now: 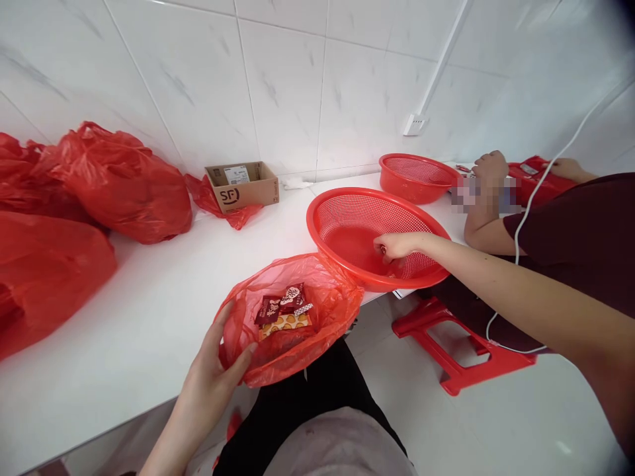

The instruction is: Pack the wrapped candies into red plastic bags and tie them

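My left hand [214, 362] pinches the near left rim of a red plastic bag [335, 311], its thumb inside the rim. The bag's mouth is spread wide at the table's front edge. Inside it lie dark red sachets [268, 309] with white print and a yellow patterned packet [285, 323]. To the right, a red plastic basket [342, 244] with mesh sides touches the bag. My right hand [398, 245] reaches down into this basket with its fingers curled together. A small dark red bit shows at the fingers; what it is stays unclear.
Stuffed red bags [124, 178] crowd the table's left side. By the wall stand a small cardboard box [251, 188] and a second red basket [417, 177]. At right, a person's arm [491, 192] rests near another red bag; a red stool [461, 350] stands below.
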The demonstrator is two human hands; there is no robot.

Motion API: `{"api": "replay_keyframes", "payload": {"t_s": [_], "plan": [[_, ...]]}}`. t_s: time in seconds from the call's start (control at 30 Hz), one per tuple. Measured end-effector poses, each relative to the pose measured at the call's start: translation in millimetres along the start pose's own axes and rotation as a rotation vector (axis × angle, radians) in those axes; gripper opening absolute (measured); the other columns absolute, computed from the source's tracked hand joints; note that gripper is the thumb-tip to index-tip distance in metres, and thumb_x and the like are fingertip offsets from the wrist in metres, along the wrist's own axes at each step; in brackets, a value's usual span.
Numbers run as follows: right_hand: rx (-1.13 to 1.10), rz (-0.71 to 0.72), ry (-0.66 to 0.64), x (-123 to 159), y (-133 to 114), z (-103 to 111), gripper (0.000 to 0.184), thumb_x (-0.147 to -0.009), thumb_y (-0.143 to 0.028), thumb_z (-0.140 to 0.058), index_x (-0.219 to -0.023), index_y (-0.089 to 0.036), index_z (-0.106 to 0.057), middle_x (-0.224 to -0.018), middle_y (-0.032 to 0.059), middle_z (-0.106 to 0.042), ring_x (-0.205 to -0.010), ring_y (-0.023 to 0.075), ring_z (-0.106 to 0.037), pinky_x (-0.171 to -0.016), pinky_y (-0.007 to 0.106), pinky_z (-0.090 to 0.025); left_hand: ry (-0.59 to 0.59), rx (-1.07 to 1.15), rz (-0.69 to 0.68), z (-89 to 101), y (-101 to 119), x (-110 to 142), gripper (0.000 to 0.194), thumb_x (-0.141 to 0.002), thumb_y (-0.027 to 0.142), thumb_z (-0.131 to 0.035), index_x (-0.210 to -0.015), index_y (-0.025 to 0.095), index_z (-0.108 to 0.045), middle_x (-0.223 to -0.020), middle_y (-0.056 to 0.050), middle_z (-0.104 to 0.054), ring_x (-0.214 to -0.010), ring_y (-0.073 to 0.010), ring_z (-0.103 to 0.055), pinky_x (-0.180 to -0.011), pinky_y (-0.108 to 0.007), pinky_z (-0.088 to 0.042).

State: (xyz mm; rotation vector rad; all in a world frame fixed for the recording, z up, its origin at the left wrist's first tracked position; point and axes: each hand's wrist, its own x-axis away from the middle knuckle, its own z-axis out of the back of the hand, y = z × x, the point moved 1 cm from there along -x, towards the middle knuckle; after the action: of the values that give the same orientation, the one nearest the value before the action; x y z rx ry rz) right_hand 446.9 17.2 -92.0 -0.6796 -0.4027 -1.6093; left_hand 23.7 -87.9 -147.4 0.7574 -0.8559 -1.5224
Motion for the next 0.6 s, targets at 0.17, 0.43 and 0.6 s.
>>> {"api": "replay_keyframes", "payload": {"t_s": [0.17, 0.43, 0.6], "plan": [[-0.025, -0.04, -0.226, 2.3, 4.4, -8.4, 0.037, -0.061, -0.033, -0.081, -0.08, -0.018, -0.053, -0.065, -0.0012, -0.055, -0.057, 0.0167, -0.058, -0.053, 0.031, -0.05, 0.004, -0.007, 0.006, -0.6, 0.1, 0.3, 0.073, -0.086, 0.053, -0.056, -0.15, 0.032, -0.028, -0.157, -0.003, -0.034, -0.144, -0.0254, -0.029, -0.117, -0.046, -0.025], [-0.117, 0.066, -0.127, 3.3, 11.0, -18.4, 0.032, -0.057, -0.019, -0.075, -0.081, -0.019, -0.054, -0.074, -0.0007, -0.059, -0.059, 0.0182, -0.062, -0.053, 0.03, -0.05, -0.01, 0.014, -0.008, -3.0, 0.6, 0.4, 0.072, -0.086, 0.052, -0.057, -0.15, 0.035, -0.027, -0.156, -0.002, -0.035, -0.143, -0.0259, -0.031, -0.117, -0.047, -0.026], [-0.315, 0.213, 0.031, 23.2, -9.0, 5.3, 0.029, -0.072, -0.032, -0.07, -0.091, -0.019, -0.052, -0.091, 0.0031, -0.059, -0.077, 0.0163, -0.066, -0.065, 0.028, -0.055, -0.011, 0.03, -0.032, -1.0, 2.3, 2.4, 0.072, -0.087, 0.049, -0.057, -0.15, 0.033, -0.026, -0.157, -0.003, -0.034, -0.144, -0.0263, -0.03, -0.117, -0.046, -0.027]]}}
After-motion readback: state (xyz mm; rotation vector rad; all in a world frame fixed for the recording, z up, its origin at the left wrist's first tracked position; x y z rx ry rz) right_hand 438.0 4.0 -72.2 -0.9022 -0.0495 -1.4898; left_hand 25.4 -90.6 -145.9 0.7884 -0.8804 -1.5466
